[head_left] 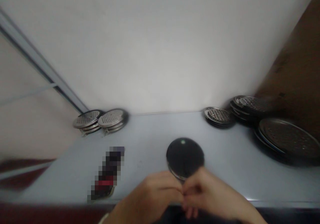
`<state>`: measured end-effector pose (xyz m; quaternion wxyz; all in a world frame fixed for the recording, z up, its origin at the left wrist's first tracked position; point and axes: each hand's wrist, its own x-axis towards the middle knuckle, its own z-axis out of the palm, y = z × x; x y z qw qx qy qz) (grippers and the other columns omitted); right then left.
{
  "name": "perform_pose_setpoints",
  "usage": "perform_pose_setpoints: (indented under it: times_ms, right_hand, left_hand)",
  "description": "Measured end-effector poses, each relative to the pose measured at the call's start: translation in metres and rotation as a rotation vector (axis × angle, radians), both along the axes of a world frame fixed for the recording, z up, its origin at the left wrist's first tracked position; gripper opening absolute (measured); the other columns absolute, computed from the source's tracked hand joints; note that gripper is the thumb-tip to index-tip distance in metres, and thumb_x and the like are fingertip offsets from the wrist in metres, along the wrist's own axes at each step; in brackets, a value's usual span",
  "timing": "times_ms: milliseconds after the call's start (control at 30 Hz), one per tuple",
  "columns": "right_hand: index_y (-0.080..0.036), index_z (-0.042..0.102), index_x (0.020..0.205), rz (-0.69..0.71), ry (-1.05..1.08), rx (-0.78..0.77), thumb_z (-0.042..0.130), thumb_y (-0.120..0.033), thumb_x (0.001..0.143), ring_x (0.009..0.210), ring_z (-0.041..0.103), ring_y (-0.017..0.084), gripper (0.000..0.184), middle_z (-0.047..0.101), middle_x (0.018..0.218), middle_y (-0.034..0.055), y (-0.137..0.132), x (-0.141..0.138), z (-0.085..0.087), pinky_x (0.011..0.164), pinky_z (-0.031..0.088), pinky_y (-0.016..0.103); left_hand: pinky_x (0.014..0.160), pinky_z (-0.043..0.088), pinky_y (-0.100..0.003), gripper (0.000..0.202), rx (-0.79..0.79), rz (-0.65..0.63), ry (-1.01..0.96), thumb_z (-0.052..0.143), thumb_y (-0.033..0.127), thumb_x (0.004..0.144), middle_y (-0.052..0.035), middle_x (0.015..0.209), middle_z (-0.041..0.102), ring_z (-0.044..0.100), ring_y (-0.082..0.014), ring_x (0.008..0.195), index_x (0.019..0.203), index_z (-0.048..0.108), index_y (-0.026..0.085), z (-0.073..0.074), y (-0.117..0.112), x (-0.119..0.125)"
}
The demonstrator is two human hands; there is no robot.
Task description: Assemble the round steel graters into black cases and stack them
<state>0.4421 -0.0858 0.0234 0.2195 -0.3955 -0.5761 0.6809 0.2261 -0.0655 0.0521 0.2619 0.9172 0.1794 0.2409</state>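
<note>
Both hands sit low at the near edge of the white surface (150, 134), drawn together so that their fingertips meet. The left hand (150, 195) comes in from the lower left with its fingers curled inward. The right hand (212, 194) comes from the lower right, also curled, and its knuckles touch those of the left. Their tips press against the near rim of a dark round disc (185, 155), which lies flat on the surface just beyond them, with a thin metallic edge showing at its near side and a small green dot (183, 142) near its far edge. Blur hides whether the fingers pinch that rim or only rest on it, so I cannot tell.

At the far left, against the pale wall (155, 50), stand two low stacks of perforated metal discs (88, 120), side by side and touching. A pixelated dark object (107, 174) lies left of the hands. On the far right are a darker stack of perforated discs (218, 116), another stack (247, 104) behind it, and a large round tray (285, 139) beside a brown panel (297, 73)
</note>
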Motion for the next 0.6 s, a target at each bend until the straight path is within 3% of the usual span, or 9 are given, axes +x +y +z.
perform_pose_setpoints:
  times_ms: [67,100,167,233,400,600]
  right_hand:
    - [-0.015,0.073,0.070,-0.029,-0.031,0.030,0.067,-0.023,0.080,0.057,0.064,0.013,0.014,0.069,0.063,0.0004,0.003,0.000,-0.002,0.057,0.050,0.021]
    - [-0.015,0.071,0.067,-0.064,-0.062,0.078,0.065,-0.023,0.081,0.057,0.063,0.013,0.017,0.068,0.061,0.0003,0.004,0.000,-0.003,0.056,0.048,0.021]
    - [-0.016,0.067,0.062,-0.136,-0.138,0.197,0.061,-0.022,0.083,0.058,0.062,0.013,0.023,0.066,0.059,0.0002,0.008,0.000,-0.003,0.056,0.044,0.019]
    - [-0.016,0.065,0.060,-0.178,-0.195,0.290,0.058,-0.021,0.085,0.058,0.060,0.013,0.027,0.065,0.058,-0.0001,0.011,0.000,-0.003,0.055,0.041,0.019]
    - [-0.019,0.064,0.061,-0.201,-0.211,0.441,0.055,-0.024,0.091,0.056,0.059,0.014,0.032,0.063,0.058,-0.0011,0.011,0.002,-0.002,0.053,0.037,0.021]
    - [-0.021,0.070,0.064,-0.278,-0.226,0.596,0.056,-0.028,0.096,0.056,0.061,0.016,0.035,0.067,0.059,-0.0015,0.009,0.002,-0.002,0.054,0.037,0.024]
  left_hand:
    - [0.084,0.052,-0.021,0.019,-0.033,0.169,0.064,0.054,0.014,0.101,-0.0011,0.098,0.075,0.069,-0.0146,0.089,0.106,0.069,0.023,-0.009,0.006,-0.017]
    - [0.083,0.053,-0.023,0.019,-0.042,0.312,0.104,0.056,0.013,0.098,-0.0012,0.099,0.074,0.070,-0.0157,0.089,0.109,0.068,0.024,-0.014,0.012,-0.028]
    - [0.081,0.053,-0.027,0.017,-0.056,0.604,0.235,0.056,0.014,0.094,-0.0024,0.098,0.072,0.069,-0.0180,0.084,0.103,0.067,0.023,-0.026,0.028,-0.051]
    - [0.083,0.052,-0.032,0.012,-0.080,0.776,0.399,0.060,0.015,0.088,-0.0055,0.099,0.071,0.069,-0.0220,0.086,0.095,0.067,0.020,-0.036,0.044,-0.073]
    - [0.082,0.047,-0.031,0.007,-0.225,0.830,0.540,0.060,0.018,0.083,-0.0050,0.090,0.071,0.066,-0.0227,0.089,0.086,0.066,0.020,-0.050,0.070,-0.096]
    - [0.067,0.044,-0.027,0.006,-0.308,0.800,0.527,0.064,0.024,0.077,-0.0001,0.072,0.068,0.064,-0.0202,0.073,0.080,0.066,0.019,-0.046,0.081,-0.095]
